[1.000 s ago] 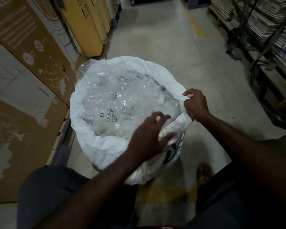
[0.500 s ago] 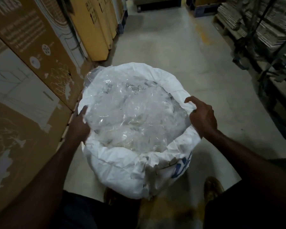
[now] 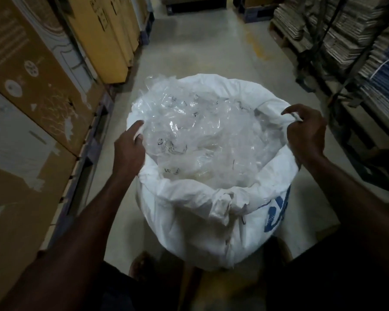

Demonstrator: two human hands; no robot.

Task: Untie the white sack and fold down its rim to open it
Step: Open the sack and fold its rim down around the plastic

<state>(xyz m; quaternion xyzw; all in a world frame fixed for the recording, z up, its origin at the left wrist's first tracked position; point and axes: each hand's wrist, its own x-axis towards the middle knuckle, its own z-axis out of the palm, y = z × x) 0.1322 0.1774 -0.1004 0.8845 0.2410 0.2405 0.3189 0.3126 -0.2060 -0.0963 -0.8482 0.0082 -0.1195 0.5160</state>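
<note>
While the white sack (image 3: 202, 212) stands open on the pale concrete floor (image 3: 202, 48) in the middle of the frame, both hands hold its rim. The left hand (image 3: 128, 149) grips the rim at the left side, fingers (image 3: 136, 130) curled over the woven edge and pinching it. The right hand (image 3: 307, 133) grips the rim at the right side, its fingers clenched on a bunched fold of the fabric. The rim is turned down along the near side, where a crumpled flap hangs outward. Blue lettering (image 3: 276, 212) runs down the sack's right flank, cut short by the fold and unreadable. Clear crumpled plastic film (image 3: 200, 135) fills the mouth of the sack.

The place is a dim warehouse aisle. Tall brown cardboard cartons (image 3: 32, 86) with pale printed graphics line the left of the frame, and yellow cartons (image 3: 106, 34) stand behind them at the upper left. Stacks of flattened cardboard (image 3: 337, 25) sit on racks at the upper right, crossed by dark straps. A worn yellow floor line (image 3: 256, 46) runs along the aisle at upper right.

At the bottom of the frame the person's dark clothing and a shoe (image 3: 139, 263) are murky in shadow, and the sack's base is hidden behind them.
</note>
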